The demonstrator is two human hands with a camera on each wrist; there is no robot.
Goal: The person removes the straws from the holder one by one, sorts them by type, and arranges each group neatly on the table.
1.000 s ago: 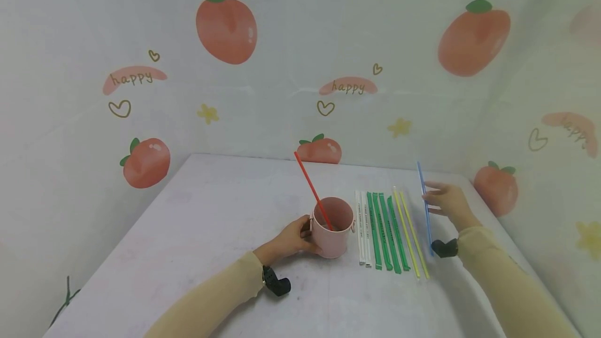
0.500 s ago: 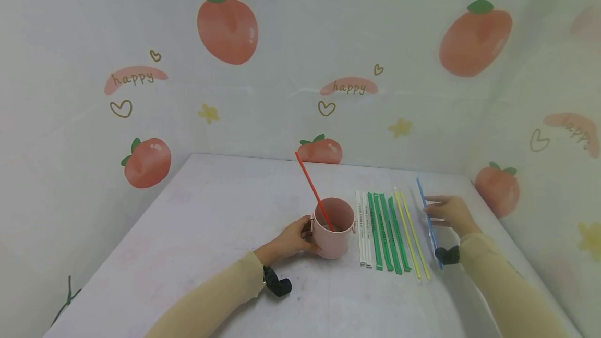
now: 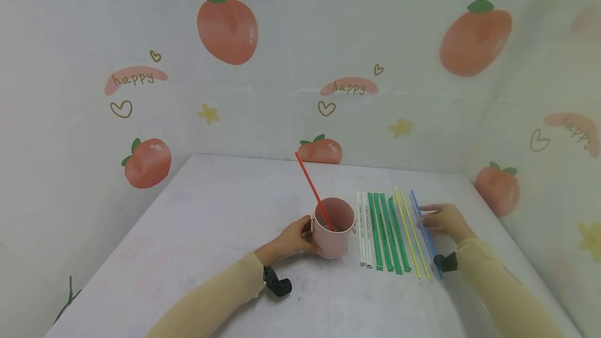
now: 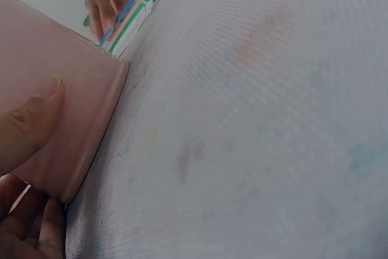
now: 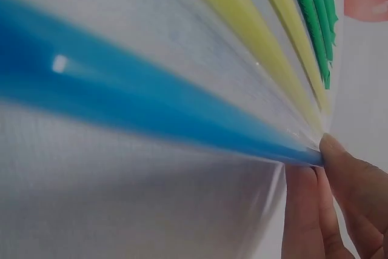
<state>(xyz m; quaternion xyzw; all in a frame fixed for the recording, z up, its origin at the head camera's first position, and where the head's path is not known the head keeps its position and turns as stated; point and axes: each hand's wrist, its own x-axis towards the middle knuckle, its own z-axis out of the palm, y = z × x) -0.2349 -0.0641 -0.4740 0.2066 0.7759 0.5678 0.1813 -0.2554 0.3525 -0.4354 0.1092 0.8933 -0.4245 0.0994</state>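
Note:
Near the middle of the table in the head view, my left hand (image 3: 291, 238) grips the side of a pink bucket-shaped cup (image 3: 331, 246). In the left wrist view its thumb lies across the cup's wall (image 4: 79, 107), with fingers beneath. A red straw (image 3: 310, 182) leans out of the cup, tilted left. At the right, my right hand (image 3: 448, 221) pinches a blue straw (image 3: 429, 243) in clear wrapping, close to the tabletop. The right wrist view shows thumb and fingers meeting on the blue straw (image 5: 151, 104); its far end is hidden there.
Between the cup and the blue straw lie two yellow straws (image 3: 413, 236), several green-wrapped straws (image 3: 388, 233) and two white-wrapped straws (image 3: 364, 231), side by side. A patterned cloth (image 3: 263, 103) hangs behind the white table (image 3: 211, 197).
My right hand has lowered the blue straw toward the table, bringing it beside the yellow straws. The left hand, cup and red straw have stayed put.

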